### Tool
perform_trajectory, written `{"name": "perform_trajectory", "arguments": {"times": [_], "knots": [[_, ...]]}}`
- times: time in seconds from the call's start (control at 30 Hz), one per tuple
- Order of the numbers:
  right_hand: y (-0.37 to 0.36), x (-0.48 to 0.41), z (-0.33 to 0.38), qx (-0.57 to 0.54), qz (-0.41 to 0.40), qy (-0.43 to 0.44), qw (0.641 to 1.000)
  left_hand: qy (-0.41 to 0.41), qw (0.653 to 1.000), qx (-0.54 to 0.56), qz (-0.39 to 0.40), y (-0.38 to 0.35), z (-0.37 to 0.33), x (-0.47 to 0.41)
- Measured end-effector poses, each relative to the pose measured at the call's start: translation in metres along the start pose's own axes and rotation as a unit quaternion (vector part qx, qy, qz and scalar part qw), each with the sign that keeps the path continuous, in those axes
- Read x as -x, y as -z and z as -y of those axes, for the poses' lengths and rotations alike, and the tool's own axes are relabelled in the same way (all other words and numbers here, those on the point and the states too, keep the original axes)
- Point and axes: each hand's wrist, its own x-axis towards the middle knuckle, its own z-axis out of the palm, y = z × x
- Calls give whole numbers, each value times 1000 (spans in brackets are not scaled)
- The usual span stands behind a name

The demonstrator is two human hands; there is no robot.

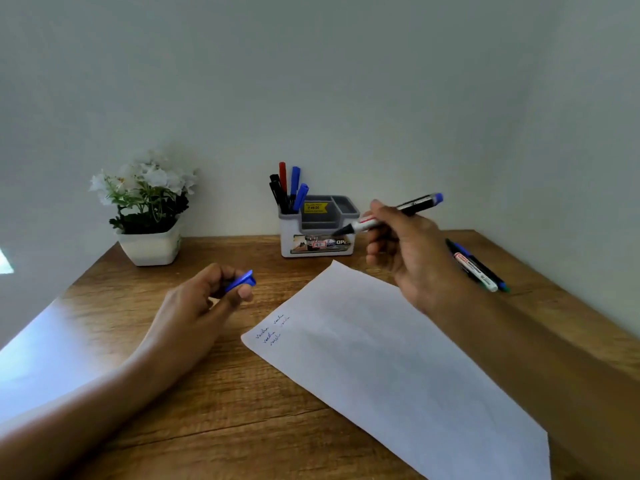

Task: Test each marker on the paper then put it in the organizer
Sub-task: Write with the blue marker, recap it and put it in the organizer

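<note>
Your right fingers [379, 216] pinched the marker [412, 205], its tip slanting down-left above the paper [381, 358], while your left fingers [244, 293] pinched the cap [242, 280].

Wooden table [242, 393], paper [398, 358] (scribbled), organizer [317, 242], flowerpot [149, 249], loose markers [479, 270]

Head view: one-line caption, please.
Right hand holds an uncapped marker aloft; left hand pinches the blue cap beside the paper.
</note>
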Motion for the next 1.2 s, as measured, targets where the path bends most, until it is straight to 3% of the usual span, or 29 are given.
{"name": "perform_trajectory", "arguments": {"times": [0.17, 0.4, 0.5, 1.2], "knots": [[-13, 9, -31, 58, 106, -67, 990, 20, 996, -69, 60, -1, 0, 3], [-20, 3, -44, 208, 186, -44, 959, 31, 982, -127, 135, -2, 5, -2], [-19, 0, -53, 222, 213, -49, 950, 25, 980, -139, 141, -3, 5, -2], [-15, -3, -73, 276, 236, -6, 932, 11, 971, -164, 174, -4, 8, -2]]}}
